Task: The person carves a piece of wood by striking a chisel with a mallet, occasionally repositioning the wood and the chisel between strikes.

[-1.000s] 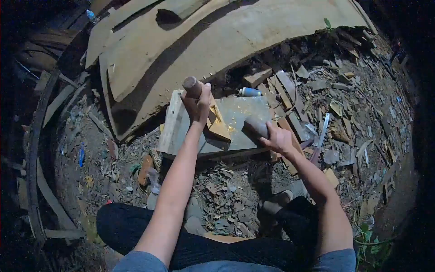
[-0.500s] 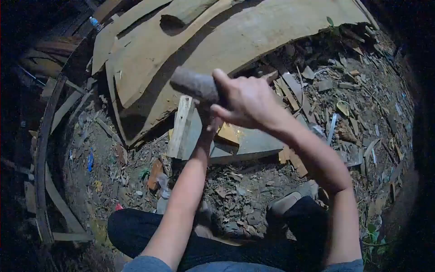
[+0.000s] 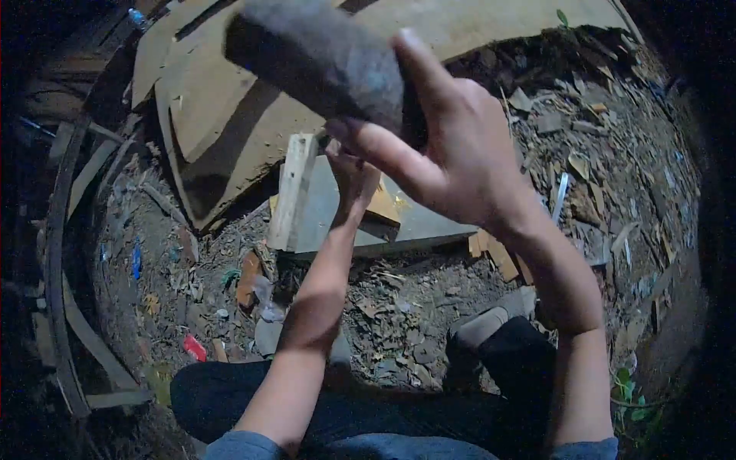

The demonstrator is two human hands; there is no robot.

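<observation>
My right hand (image 3: pixel 452 146) is raised in front of me, closed around one end of a thick, dark grey-brown block (image 3: pixel 322 65). Blur hides what the block is made of. Lower and farther off, my left hand (image 3: pixel 353 175) looks closed, with its fingertips partly covered by the block and my right thumb; what it grips cannot be made out. It is over a pale flat slab (image 3: pixel 429 221), beside an upright light wooden strip (image 3: pixel 291 192). A yellowish wood piece (image 3: pixel 383 207) lies on the slab just right of my left wrist.
Large curved wooden sheets (image 3: pixel 207 115) lie beyond the slab. Wood scraps and debris (image 3: pixel 590 169) cover the ground at right. A long curved strip (image 3: pixel 57 253) stands at left. A red scrap (image 3: pixel 195 348) lies near my left knee.
My right hand and the block have risen closer to the camera, so the block appears larger. My left hand stays near the wooden strip. The view has shifted slightly.
</observation>
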